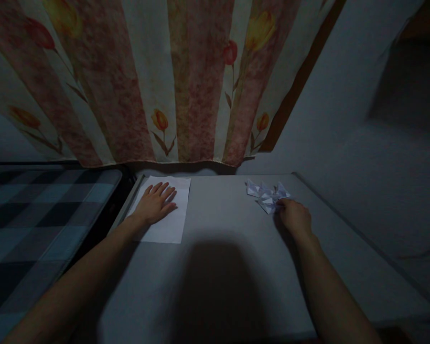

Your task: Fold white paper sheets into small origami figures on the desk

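Observation:
My left hand (155, 202) lies flat with its fingers spread on a white sheet of paper (170, 224) at the table's far left corner. On the right, several small folded paper pieces (265, 193) with pointed tips sit close together in a cluster. My right hand (294, 216) is closed, its fingertips pinching the edge of the nearest folded paper piece (268, 204). The grip is partly hidden by the hand itself.
The pale table (218, 210) carries a large dark shadow at its front. To the left stands a bed or mattress with a checked cover (50, 215). A tulip-patterned curtain (200, 86) hangs behind the table, and a wall (344, 119) runs along the right.

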The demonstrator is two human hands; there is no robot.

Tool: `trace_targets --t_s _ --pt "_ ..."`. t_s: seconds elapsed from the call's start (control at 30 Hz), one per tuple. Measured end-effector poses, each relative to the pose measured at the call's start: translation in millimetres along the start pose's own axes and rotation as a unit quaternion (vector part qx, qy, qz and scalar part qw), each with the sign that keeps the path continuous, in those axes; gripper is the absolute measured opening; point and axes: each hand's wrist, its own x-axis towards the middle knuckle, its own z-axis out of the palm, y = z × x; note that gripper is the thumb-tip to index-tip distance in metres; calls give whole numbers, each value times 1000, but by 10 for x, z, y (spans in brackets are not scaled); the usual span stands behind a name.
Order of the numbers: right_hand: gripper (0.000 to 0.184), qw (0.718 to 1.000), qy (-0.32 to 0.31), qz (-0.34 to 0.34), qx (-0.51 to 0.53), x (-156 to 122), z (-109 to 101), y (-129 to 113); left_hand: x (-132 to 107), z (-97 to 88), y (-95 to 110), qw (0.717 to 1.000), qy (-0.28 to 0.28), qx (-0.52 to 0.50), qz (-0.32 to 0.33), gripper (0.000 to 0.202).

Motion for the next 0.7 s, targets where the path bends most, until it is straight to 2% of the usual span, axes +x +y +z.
trace_targets --t_s 0.13,0.27,0.37,0.47,0.6,0.7 --pt "27 994 6 -98 57 1 -31 -230 -3 -125 430 993 56 -95 -45 50" --pt "23 952 -14 -227 203 -62 -98 -642 -26 -148 744 979 11 -193 -59 53" --pt "23 917 -40 -310 247 -95 -68 -980 -51 -60 863 980 -34 -193 -39 57" --pt "23 898 -55 -344 270 -116 26 -1224 -81 60 928 981 -64 -176 -46 59" --pt "20 881 -54 -369 293 -202 148 -1390 -110 146 1001 985 -24 -161 -49 43" --pt "16 874 -38 -386 291 -313 213 -1469 -117 131 1046 986 0 -165 -19 29"
